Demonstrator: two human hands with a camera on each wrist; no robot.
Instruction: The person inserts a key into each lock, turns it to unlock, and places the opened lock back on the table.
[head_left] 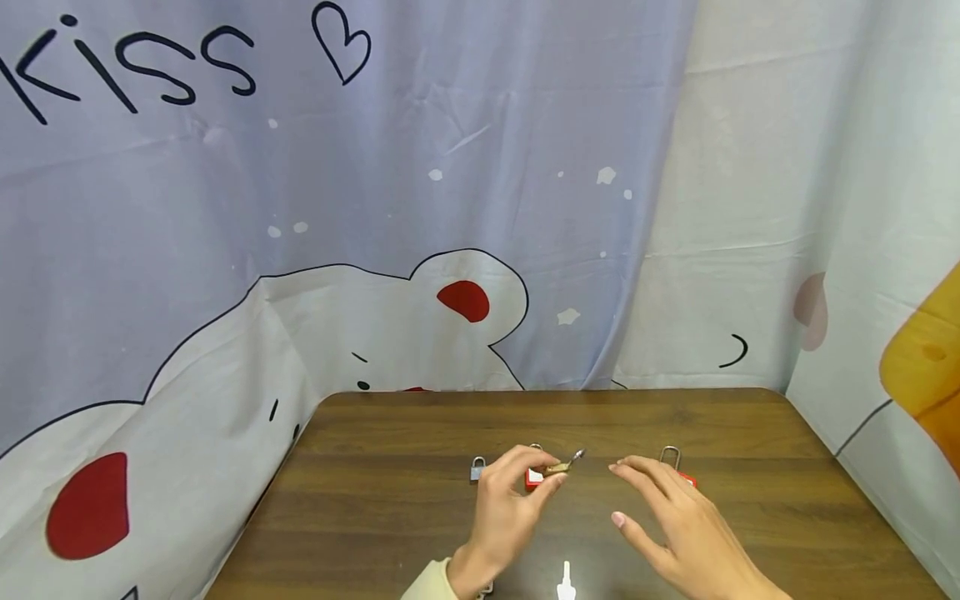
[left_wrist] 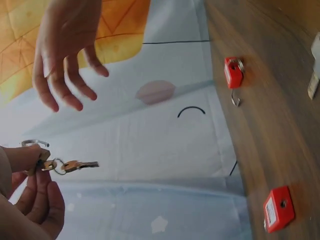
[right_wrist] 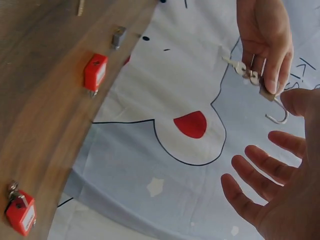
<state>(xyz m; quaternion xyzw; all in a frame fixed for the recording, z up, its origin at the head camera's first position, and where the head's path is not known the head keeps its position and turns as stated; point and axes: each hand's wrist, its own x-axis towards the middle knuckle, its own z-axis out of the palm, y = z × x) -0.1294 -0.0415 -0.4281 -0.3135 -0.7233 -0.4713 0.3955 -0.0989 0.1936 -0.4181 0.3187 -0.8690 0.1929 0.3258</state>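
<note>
My left hand (head_left: 504, 512) pinches a small brass padlock (right_wrist: 267, 94) between thumb and fingers, raised above the table. Its shackle (right_wrist: 284, 119) hangs swung open in the right wrist view. A key sits at the padlock's base, and a second key (left_wrist: 75, 166) dangles with it on a small ring (left_wrist: 59, 166). My right hand (head_left: 678, 525) is held in the air beside it, fingers spread and nothing in them. Behind the left hand, partly covered by it in the head view, stands a red padlock (right_wrist: 95, 72) with a white label.
Another red padlock (right_wrist: 21, 212), with keys and its shackle raised, lies behind the right hand. A small grey padlock (head_left: 477, 472) stands left of the left hand. The wooden table (head_left: 390, 433) ends at a printed curtain (head_left: 375, 208). A bright white shape (head_left: 566, 583) shows at the near edge.
</note>
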